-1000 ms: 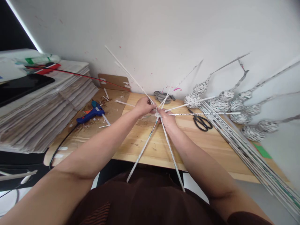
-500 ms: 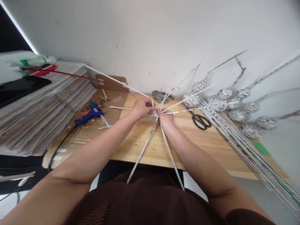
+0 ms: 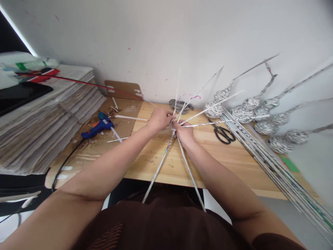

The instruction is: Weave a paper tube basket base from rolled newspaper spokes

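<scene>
Rolled newspaper tubes [image 3: 158, 171] spread like spokes from a small woven centre [image 3: 172, 126] above the table. My left hand [image 3: 159, 118] is closed at the left of this centre, its fingers pinching a white paper tube [image 3: 177, 91] that points up toward the wall. Closed on the right edge of the centre, my right hand [image 3: 185, 133] has its thumb and fingers pressed on the woven part. Two spokes run down toward my shirt, and others fan out to the upper right and left. The fingers partly hide the weave.
A blue glue gun [image 3: 97, 127] lies on cardboard at left, beside a tall newspaper stack [image 3: 75, 104]. Black scissors [image 3: 223, 134], a bundle of paper tubes [image 3: 262, 159] and several woven bulb shapes [image 3: 213, 110] are at right. A grey object [image 3: 182, 107] sits by the wall.
The long tube at my left fingers has swung from slanting up-left to pointing almost straight up. My left hand shifted slightly; my right hand holds its place at the centre.
</scene>
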Motion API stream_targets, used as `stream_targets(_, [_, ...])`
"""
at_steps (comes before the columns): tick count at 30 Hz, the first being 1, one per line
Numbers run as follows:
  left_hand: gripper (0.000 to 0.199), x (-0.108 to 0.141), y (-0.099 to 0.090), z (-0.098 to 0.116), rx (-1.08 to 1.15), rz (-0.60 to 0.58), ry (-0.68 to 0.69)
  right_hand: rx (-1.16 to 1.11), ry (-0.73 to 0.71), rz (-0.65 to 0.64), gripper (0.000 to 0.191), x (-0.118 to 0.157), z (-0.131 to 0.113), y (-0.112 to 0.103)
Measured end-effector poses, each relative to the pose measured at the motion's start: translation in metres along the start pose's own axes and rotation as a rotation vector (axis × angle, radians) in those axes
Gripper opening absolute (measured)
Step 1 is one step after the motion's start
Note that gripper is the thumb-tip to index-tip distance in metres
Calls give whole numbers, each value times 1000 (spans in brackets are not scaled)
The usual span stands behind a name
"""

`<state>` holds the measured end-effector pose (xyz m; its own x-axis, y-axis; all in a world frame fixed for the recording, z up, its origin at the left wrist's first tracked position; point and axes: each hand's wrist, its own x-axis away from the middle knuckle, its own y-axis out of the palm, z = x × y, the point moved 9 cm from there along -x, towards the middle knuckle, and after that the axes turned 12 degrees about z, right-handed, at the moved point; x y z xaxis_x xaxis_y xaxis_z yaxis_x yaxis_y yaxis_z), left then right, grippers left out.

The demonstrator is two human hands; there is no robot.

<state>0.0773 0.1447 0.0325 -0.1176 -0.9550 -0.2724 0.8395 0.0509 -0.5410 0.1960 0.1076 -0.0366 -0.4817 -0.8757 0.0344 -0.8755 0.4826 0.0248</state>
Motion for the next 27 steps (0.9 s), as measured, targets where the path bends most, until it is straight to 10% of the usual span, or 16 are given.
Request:
stream_targets(4, [38,11,-10,9,-44,83,145,-67,32,27,23,-1,-1,-2])
stream_targets(8, [22,26,-37,6,-81,302,170,-120,25,90,23,-5,-4,-8])
stream_targets(14, [28,20,-12,-16,-128,-47,41,-142,2,82,22,-9,-4,-8])
stream_targets(22, [14,25,44,-51,755,-188,-818,-172,-3,12,22,-9,-3,-3])
stream_targets(27, [14,14,41,-52,848,-44,-776,-252,69,-23,21,-9,2,1])
